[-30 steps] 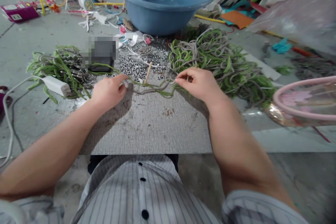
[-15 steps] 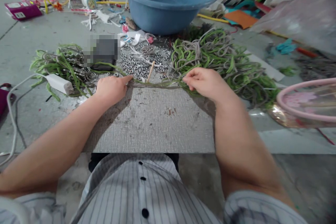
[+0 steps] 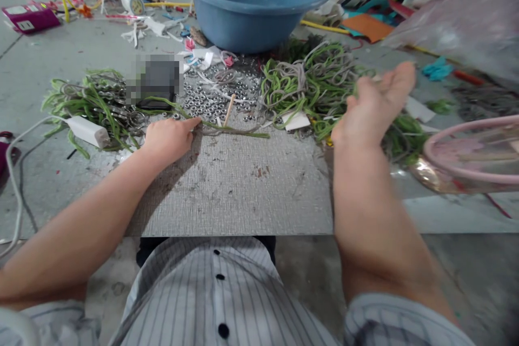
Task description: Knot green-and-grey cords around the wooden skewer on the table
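My left hand (image 3: 168,138) rests at the near edge of the scattered metal rings, fingers curled and index finger stretched to the right. Its fingertips hold a green and grey cord (image 3: 247,133) down. The cord's loose end trails right across the textured grey board (image 3: 243,184). Over the right side of a tangled heap of green and grey cords (image 3: 302,84), my right hand (image 3: 375,100) is raised with fingers stretched out and nothing visible in it. Small shiny metal rings (image 3: 206,101) lie beyond the left hand, with a thin wooden stick (image 3: 229,110) among them.
A large blue basin (image 3: 251,24) stands behind the rings. To the left lie a bundle of cords with metal pieces (image 3: 91,102), a white charger (image 3: 89,131) and a dark pixelated device (image 3: 160,78). A pink-rimmed clear bag (image 3: 474,151) sits at right.
My right hand has let go of the cord's right end and moved right and up, opening over the cord heap. The left hand stays on the cord.
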{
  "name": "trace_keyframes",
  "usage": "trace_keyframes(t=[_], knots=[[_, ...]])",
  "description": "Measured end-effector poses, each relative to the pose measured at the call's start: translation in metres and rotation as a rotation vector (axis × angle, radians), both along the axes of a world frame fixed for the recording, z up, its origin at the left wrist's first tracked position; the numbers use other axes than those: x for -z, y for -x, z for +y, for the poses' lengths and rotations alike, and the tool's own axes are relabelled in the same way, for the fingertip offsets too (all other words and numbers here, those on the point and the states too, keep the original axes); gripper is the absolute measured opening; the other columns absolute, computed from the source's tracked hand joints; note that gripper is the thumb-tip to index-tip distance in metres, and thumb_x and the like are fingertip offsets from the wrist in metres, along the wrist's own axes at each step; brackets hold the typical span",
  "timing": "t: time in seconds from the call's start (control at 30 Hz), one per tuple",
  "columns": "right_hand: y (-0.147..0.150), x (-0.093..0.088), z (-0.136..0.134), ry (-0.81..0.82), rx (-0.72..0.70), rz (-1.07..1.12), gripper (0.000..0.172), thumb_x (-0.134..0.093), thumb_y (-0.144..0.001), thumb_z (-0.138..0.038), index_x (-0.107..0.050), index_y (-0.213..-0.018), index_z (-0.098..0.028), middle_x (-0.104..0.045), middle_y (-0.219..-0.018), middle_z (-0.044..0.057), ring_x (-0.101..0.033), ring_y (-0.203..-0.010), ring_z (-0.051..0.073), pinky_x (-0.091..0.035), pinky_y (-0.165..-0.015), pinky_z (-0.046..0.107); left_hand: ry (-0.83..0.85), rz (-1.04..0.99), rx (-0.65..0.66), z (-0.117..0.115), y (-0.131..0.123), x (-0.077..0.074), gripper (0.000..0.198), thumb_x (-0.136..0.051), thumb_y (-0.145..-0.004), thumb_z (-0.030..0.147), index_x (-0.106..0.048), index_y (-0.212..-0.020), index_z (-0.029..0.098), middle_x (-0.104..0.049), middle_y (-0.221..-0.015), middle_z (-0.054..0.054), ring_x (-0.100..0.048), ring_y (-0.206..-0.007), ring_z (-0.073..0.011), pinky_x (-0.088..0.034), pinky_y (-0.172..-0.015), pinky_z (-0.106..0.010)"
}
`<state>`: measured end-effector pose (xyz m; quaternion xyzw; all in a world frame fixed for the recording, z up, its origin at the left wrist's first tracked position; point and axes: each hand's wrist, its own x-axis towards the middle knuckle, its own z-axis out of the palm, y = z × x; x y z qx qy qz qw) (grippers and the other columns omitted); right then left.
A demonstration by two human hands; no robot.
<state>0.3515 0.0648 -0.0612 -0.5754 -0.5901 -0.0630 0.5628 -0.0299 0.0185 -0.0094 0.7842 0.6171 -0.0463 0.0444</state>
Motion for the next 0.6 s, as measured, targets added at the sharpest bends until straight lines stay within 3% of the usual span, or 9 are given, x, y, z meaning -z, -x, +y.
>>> trace_keyframes(t=[0.07,0.13,0.17,0.23,0.37,0.5,0.6], knots=[[0.017,-0.001,-0.004,-0.047,0.052,0.157,0.040,-0.046,-0.080,-0.021,-0.052,-0.119,-0.014,-0.065,-0.107,0.018,-0.066,-0.099,0.025,-0.050,-0.076,0.041,0.009,-0.012,-0.009,0.000,0.001,0.000,0.052,-0.042,-0.089,0.026,-0.052,-0.140,0.034,-0.072,-0.095,-0.011,-0.067,-0.086,-0.0326,-0.049,-0.072,-0.044],[0.045,-0.005,-0.014,0.049,0.048,0.024,0.025,-0.050,-0.079,-0.022,-0.064,-0.099,-0.016,-0.069,-0.083,0.011,-0.065,-0.076,0.021,-0.051,-0.075,0.039,0.017,-0.025,-0.015,0.000,0.002,-0.001,0.052,-0.041,-0.089,0.026,-0.052,-0.140,0.032,-0.073,-0.093,-0.012,-0.067,-0.084,-0.0325,-0.050,-0.070,-0.042],[0.059,-0.008,-0.019,0.127,0.019,-0.067,0.021,-0.051,-0.080,-0.022,-0.067,-0.092,-0.019,-0.070,-0.081,0.009,-0.065,-0.074,0.020,-0.051,-0.075,0.039,0.012,-0.028,-0.017,-0.001,0.002,-0.001,0.052,-0.040,-0.089,0.026,-0.053,-0.140,0.032,-0.073,-0.094,-0.012,-0.068,-0.084,-0.0327,-0.050,-0.069,-0.042],[0.080,-0.010,-0.028,0.238,-0.068,-0.223,0.015,-0.055,-0.078,-0.021,-0.068,-0.084,-0.021,-0.071,-0.082,0.006,-0.065,-0.075,0.021,-0.052,-0.076,0.039,-0.013,-0.035,-0.027,-0.002,0.002,-0.002,0.052,-0.039,-0.089,0.025,-0.054,-0.139,0.030,-0.073,-0.096,-0.012,-0.068,-0.086,-0.0331,-0.050,-0.068,-0.041],[0.090,-0.006,-0.032,0.181,-0.093,-0.328,0.015,-0.055,-0.078,-0.019,-0.069,-0.083,-0.023,-0.072,-0.095,0.008,-0.066,-0.095,0.025,-0.050,-0.089,0.044,-0.048,-0.097,-0.042,-0.007,0.000,-0.005,0.049,-0.040,-0.089,0.027,-0.060,-0.133,0.028,-0.073,-0.102,-0.010,-0.068,-0.091,-0.0321,-0.050,-0.070,-0.040],[0.086,0.000,-0.029,0.208,-0.164,-0.371,0.013,-0.056,-0.079,-0.020,-0.068,-0.075,-0.022,-0.073,-0.085,0.007,-0.067,-0.089,0.025,-0.049,-0.089,0.044,-0.089,-0.157,-0.004,-0.010,-0.002,-0.005,0.043,-0.040,-0.089,0.027,-0.068,-0.121,0.026,-0.071,-0.109,-0.009,-0.066,-0.096,-0.0303,-0.051,-0.071,-0.038],[0.088,0.001,-0.029,0.268,-0.189,-0.405,0.018,-0.054,-0.081,-0.022,-0.072,-0.080,-0.022,-0.075,-0.087,0.007,-0.067,-0.089,0.025,-0.048,-0.090,0.044,-0.141,-0.198,0.007,-0.012,-0.002,-0.004,0.041,-0.040,-0.089,0.027,-0.070,-0.116,0.026,-0.067,-0.112,-0.010,-0.066,-0.091,-0.0273,-0.051,-0.071,-0.037]])
